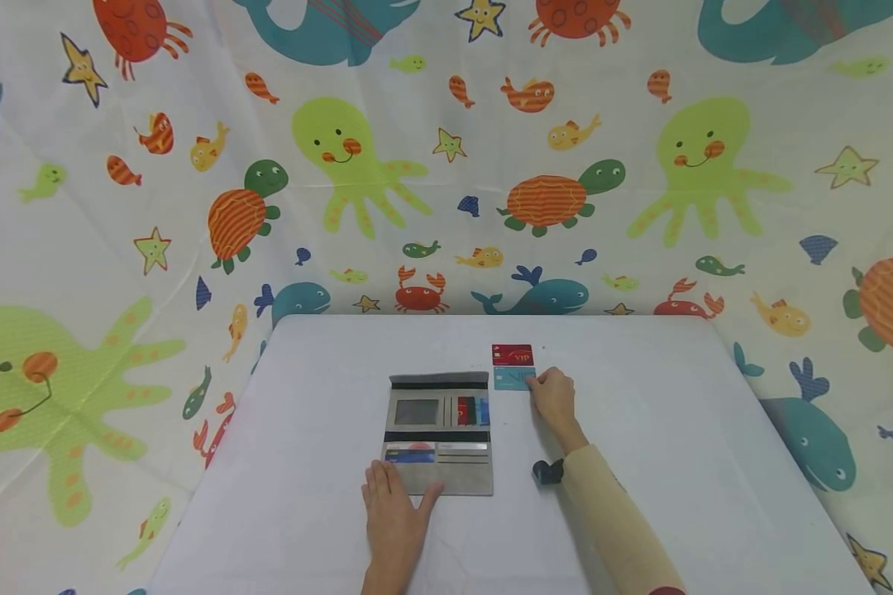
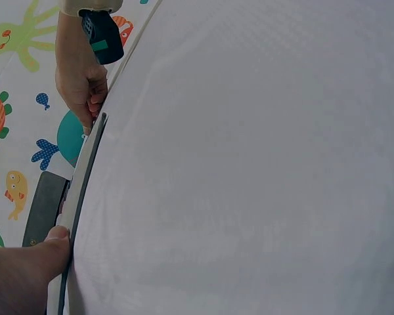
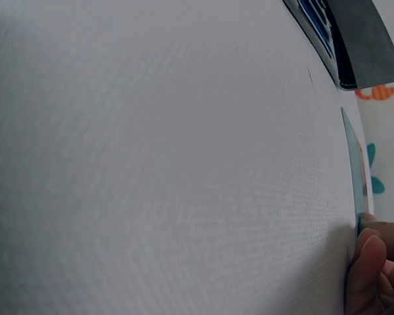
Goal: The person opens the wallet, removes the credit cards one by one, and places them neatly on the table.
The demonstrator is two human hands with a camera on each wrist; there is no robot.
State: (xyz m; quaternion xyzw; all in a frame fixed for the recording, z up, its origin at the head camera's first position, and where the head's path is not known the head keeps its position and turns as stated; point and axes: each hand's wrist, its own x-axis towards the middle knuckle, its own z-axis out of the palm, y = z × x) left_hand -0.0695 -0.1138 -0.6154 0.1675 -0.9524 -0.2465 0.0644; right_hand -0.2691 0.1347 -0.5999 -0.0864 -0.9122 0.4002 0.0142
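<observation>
A grey wallet [image 1: 461, 483] lies unfolded on the white table, with several cards in its slots and a dark clear window at its upper left. My left hand [image 1: 398, 516] rests on the wallet's lower left corner, fingers extended, the thumb [image 2: 58, 235] along its near edge. To the right of the wallet, a teal VIP card [image 1: 509, 378] lies just below a red VIP card [image 1: 512, 350]. My right hand [image 1: 556, 401] pinches the teal card's right end with curled fingers. In the right wrist view, the fingers [image 3: 368, 262] hide that end of the card.
The white table [image 1: 327, 397] reaches back to a hanging cloth [image 1: 461, 182] printed with sea animals. A small black wrist camera [image 1: 546, 473] sticks out from the right sleeve [image 1: 618, 521] above the table.
</observation>
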